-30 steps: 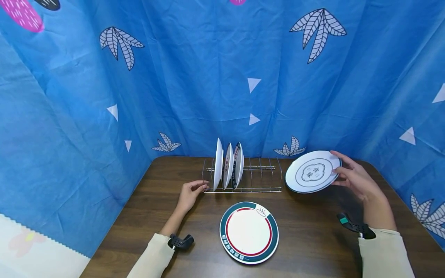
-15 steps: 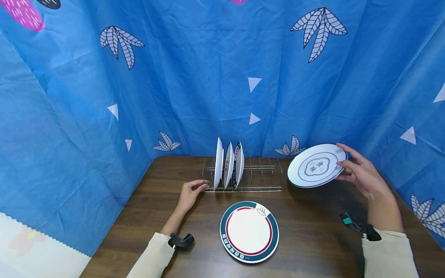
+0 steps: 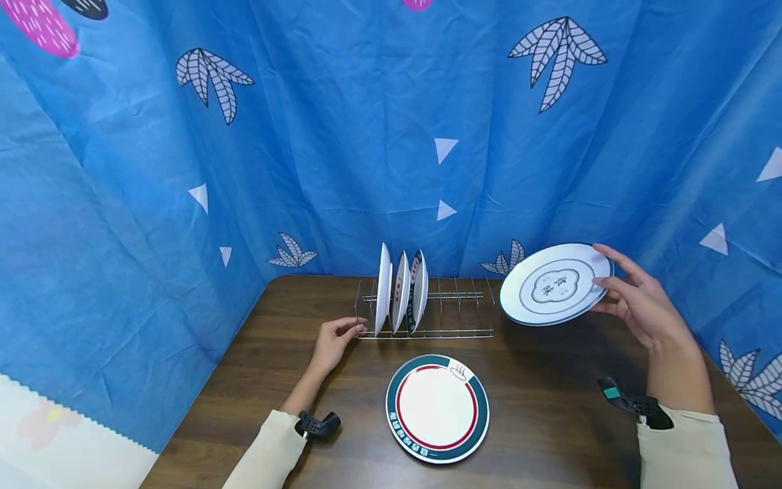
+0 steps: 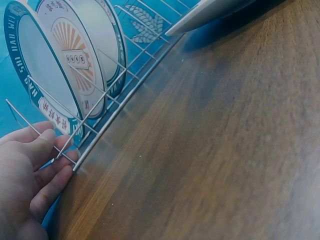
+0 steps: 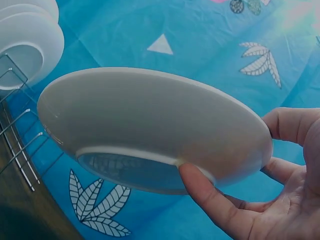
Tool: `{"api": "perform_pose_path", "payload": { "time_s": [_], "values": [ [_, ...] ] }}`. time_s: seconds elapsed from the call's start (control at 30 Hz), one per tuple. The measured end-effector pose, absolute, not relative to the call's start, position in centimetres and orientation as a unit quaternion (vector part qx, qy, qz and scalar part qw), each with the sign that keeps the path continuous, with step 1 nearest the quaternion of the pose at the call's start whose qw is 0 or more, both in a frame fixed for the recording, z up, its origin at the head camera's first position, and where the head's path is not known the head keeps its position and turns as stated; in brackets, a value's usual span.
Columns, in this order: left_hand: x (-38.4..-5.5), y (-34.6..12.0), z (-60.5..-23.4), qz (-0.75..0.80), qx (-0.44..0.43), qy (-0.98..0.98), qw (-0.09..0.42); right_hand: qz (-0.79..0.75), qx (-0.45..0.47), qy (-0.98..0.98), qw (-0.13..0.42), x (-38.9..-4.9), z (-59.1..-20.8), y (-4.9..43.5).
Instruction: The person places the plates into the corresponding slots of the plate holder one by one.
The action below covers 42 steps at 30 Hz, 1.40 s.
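My right hand (image 3: 641, 305) holds a white plate (image 3: 552, 285) by its right rim, raised and tilted over the right side of the table. Dark lettering sits inside a flower-shaped outline at the plate's middle. In the right wrist view the plate's pale underside (image 5: 150, 120) shows, a fingertip pressing near its foot ring. My left hand (image 3: 334, 339) pinches the left end of a wire dish rack (image 3: 458, 333); the left wrist view shows thumb and fingers around the end wire (image 4: 31, 124). Three plates (image 3: 400, 292) stand on edge in the rack's left slots.
A plate with a green rim and red ring (image 3: 437, 409) lies flat on the brown wooden table (image 3: 537, 407), in front of the rack. Blue patterned cloth (image 3: 379, 136) hangs behind the table and at both sides.
My right hand has lifted the white plate higher, first up and rightward, then slightly back left. My left hand stays at the rack's end, and the racked plates have not moved.
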<state>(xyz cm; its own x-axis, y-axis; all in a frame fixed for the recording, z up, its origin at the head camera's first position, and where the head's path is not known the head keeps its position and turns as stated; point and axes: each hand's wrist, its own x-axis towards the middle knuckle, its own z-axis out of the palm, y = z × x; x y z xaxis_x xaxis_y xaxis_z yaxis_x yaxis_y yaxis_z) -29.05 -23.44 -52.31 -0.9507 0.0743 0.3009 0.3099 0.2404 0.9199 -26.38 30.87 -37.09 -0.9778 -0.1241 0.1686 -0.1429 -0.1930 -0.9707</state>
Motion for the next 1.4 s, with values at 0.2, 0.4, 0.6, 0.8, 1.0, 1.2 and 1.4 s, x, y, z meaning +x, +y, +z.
{"api": "perform_pose_path", "payload": {
  "time_s": [0.2, 0.4, 0.6, 0.8, 1.0, 1.2, 1.4],
  "values": [
    [-29.6, -23.7, -53.4, -0.616, -0.13, -0.77, 0.108, 0.767, 0.12, -0.63, 0.012, -25.9, -36.5, 30.2],
    [-29.7, -23.7, -53.5, -0.622, -0.134, -0.764, 0.109, 0.772, 0.135, -0.621, 0.014, -25.5, -35.9, 29.1],
    [-29.7, -23.7, -53.5, -0.617, -0.133, -0.767, 0.113, 0.783, 0.14, -0.606, 0.016, -25.6, -35.7, 27.5],
    [-29.7, -23.7, -53.5, -0.616, -0.127, -0.77, 0.108, 0.786, 0.141, -0.602, 0.025, -25.6, -35.7, 26.2],
    [-29.7, -23.6, -53.2, -0.62, -0.131, -0.768, 0.087, 0.782, 0.143, -0.607, 0.028, -25.5, -35.7, 25.0],
    [-28.4, -23.3, -51.1, -0.626, -0.149, -0.761, 0.079, 0.775, 0.155, -0.611, 0.03, -25.4, -35.7, 23.9],
    [-28.3, -23.1, -50.7, -0.628, -0.156, -0.756, 0.094, 0.765, 0.155, -0.624, 0.031, -25.4, -35.6, 23.0]
  ]
}}
